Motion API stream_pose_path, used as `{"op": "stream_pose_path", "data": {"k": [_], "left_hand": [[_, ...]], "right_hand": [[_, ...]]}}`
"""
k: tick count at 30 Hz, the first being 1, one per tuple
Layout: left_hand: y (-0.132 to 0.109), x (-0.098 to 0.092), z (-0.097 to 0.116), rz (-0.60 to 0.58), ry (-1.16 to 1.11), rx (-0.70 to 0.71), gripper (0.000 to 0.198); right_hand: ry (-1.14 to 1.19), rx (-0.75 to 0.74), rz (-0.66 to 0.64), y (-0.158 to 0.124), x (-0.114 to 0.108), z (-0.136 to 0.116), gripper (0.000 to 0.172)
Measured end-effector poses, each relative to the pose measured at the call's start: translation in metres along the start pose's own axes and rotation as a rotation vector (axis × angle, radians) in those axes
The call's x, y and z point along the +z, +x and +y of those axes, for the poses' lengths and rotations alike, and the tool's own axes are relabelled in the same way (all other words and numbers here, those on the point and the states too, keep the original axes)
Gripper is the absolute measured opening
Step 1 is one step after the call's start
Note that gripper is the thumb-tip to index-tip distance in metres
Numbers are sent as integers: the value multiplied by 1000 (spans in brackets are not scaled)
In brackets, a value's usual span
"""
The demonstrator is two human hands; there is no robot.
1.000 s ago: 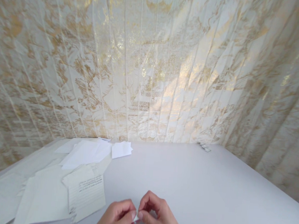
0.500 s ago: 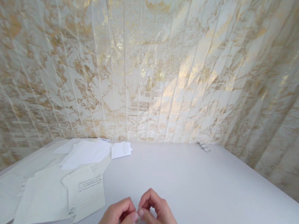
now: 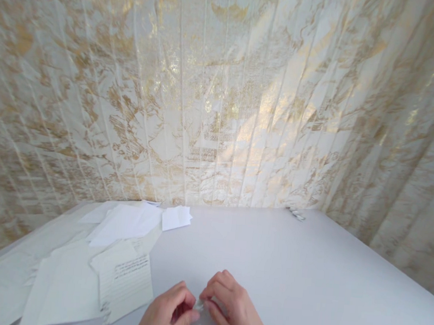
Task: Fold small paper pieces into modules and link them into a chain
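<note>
Between my two hands, low in the middle of the head view, is a small whitish scrap (image 3: 199,304), seemingly folded or crumpled paper. My left hand (image 3: 170,310) is closed, its thumb and forefinger curled at the scrap's left side. From the other side my right hand (image 3: 233,308) pinches it with thumb and fingers. Most of the scrap is hidden by the fingertips, so its shape is unclear. Both hands are just over the white table (image 3: 286,283).
Lined sheets with handwriting (image 3: 128,281) and other loose papers (image 3: 67,281) spread over the left side. Farther back lie white sheets (image 3: 122,222) and a small white paper stack (image 3: 176,218). Small crumpled bits (image 3: 296,214) rest by the patterned gold-and-white curtain (image 3: 221,108).
My right hand has tilted flatter, and its fingers have shifted over the scrap. A gap has opened between the fingertips of both hands. The white bit under my right hand no longer shows.
</note>
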State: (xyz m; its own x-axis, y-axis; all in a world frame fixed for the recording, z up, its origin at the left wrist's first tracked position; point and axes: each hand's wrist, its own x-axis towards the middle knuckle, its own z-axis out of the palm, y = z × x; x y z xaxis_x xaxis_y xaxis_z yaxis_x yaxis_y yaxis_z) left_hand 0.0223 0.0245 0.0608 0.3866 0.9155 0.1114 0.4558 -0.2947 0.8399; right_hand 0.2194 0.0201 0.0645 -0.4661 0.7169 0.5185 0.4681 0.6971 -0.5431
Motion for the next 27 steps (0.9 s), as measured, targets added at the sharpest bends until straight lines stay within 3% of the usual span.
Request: {"op": "stream_pose_path", "data": {"k": [5, 10, 14, 17, 20, 23, 27], "left_hand": [[4, 4, -9, 11, -90, -54, 19], [5, 4, -17, -6, -155, -44, 19], [2, 1, -10, 8, -38, 1, 9], [0, -1, -6, 57, 128, 145, 12], [-2, -1, -6, 54, 245, 257, 11], [-2, 0, -7, 81, 228, 255, 15], [0, -2, -4, 62, 51, 210, 16]], "right_hand": [[-174, -136, -31, 2, -2, -2, 23], [-272, -170, -10, 2, -1, -2, 20], [-277, -140, -18, 0, 3, 2, 19], [-210, -114, 13, -2, 8, 6, 16], [-144, -61, 16, -4, 11, 8, 11], [-45, 32, -8, -4, 12, 6, 14], [173, 315, 4, -1, 9, 1, 13]]}}
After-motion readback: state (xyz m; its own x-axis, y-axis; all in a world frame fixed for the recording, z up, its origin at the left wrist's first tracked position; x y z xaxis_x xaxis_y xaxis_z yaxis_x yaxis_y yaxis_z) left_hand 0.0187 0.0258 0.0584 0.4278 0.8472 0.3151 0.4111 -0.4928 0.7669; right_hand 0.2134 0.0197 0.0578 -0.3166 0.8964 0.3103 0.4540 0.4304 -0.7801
